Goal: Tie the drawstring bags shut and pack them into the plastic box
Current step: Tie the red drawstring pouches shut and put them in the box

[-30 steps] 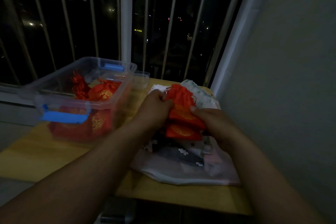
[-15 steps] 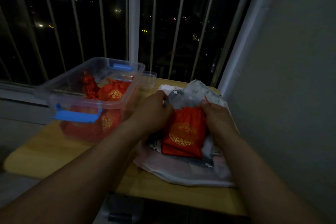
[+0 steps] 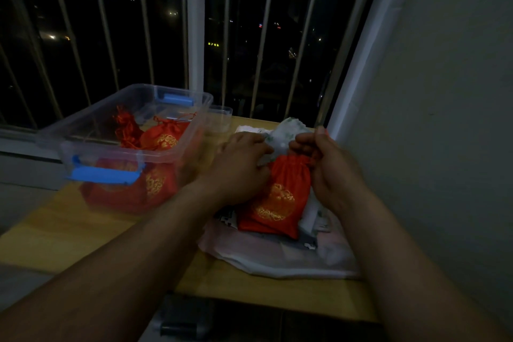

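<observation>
The mouth of the red drawstring bag (image 3: 277,197), which lay flat and open between the hands half a second ago, is now gathered into a puckered neck, so the cinch looks mostly done and the knot is probably next. The right hand (image 3: 330,172) has risen slightly, its grip pinched tight on the neck's right corner; the left hand (image 3: 241,164) meets the neck's left side, but I cannot tell what its grip holds. The bag lies on a heap of pale cloth (image 3: 280,261) at the right of the table (image 3: 69,233). To the left stands the plastic box (image 3: 177,155), lid off, with tied bags (image 3: 163,139) already inside. A small clear tub (image 3: 222,116) sits just beyond it; nothing blocks the way across.
</observation>
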